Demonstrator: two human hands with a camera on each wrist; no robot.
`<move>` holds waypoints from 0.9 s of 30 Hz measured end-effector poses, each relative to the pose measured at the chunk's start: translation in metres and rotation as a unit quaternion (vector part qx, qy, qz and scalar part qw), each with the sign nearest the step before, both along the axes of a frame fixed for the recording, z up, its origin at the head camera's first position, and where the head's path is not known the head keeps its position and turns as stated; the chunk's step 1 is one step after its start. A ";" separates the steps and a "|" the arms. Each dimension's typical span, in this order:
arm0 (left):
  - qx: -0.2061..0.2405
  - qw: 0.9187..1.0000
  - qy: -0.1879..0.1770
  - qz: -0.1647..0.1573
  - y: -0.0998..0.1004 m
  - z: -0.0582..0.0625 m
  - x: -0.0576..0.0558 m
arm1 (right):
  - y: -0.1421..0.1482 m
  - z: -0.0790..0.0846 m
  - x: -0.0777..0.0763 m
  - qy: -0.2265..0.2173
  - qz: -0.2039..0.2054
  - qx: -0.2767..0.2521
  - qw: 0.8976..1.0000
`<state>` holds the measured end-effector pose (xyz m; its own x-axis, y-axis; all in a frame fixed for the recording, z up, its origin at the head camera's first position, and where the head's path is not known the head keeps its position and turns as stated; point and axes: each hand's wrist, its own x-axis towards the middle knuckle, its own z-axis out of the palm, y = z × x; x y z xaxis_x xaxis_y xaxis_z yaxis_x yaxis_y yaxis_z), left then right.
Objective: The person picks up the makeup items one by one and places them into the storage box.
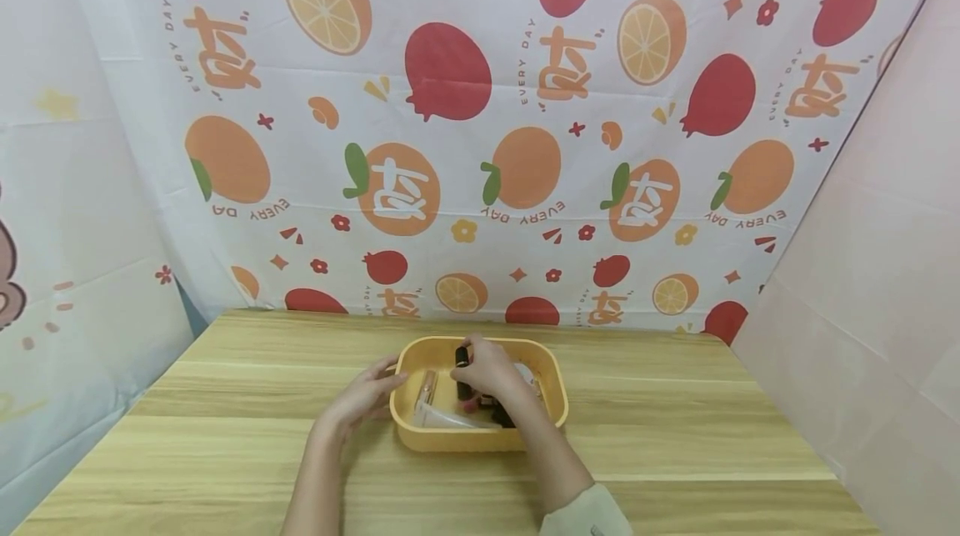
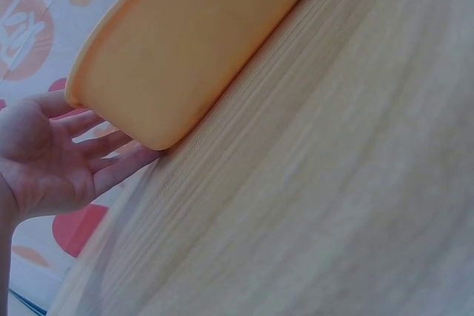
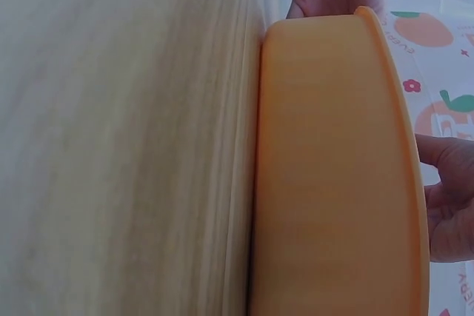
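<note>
A yellow oval basin (image 1: 480, 441) stands on the wooden table with small cosmetics inside. My right hand (image 1: 491, 368) reaches in over it and pinches a black lipstick (image 1: 462, 358) between thumb and fingers. At the basin's left end is my left hand (image 1: 365, 396), its thumb at the rim. The left wrist view shows that hand (image 2: 55, 157) with fingers spread and fairly straight against the outer wall. Left of the lipstick lies a shiny pinkish-gold tube (image 1: 427, 388); a pale, clear tube (image 1: 446, 418) lies along the near wall. My right forearm partly hides several dark items (image 1: 501, 414).
A pale round item (image 1: 524, 371) sits at the basin's right end, beside my right wrist. Wood-grain tabletop (image 1: 660, 436) surrounds the basin. A fruit-print cloth (image 1: 517, 269) hangs along the table's back edge, with pale cloths (image 1: 862, 311) at both sides.
</note>
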<state>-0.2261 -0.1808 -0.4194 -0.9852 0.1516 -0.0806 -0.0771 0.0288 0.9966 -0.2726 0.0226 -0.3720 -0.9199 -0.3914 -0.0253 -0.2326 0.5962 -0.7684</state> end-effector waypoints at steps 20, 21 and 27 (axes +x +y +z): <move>0.002 1.000 0.000 -0.002 -0.001 -0.002 -0.001 | 0.008 0.002 -0.002 0.044 -0.005 0.030 0.999; 0.003 1.000 0.000 -0.002 -0.001 -0.002 -0.001 | 0.009 0.002 -0.002 0.043 -0.006 0.030 0.999; 0.009 1.000 -0.001 -0.001 -0.001 -0.004 -0.002 | 0.013 0.003 -0.002 0.038 -0.003 0.019 0.999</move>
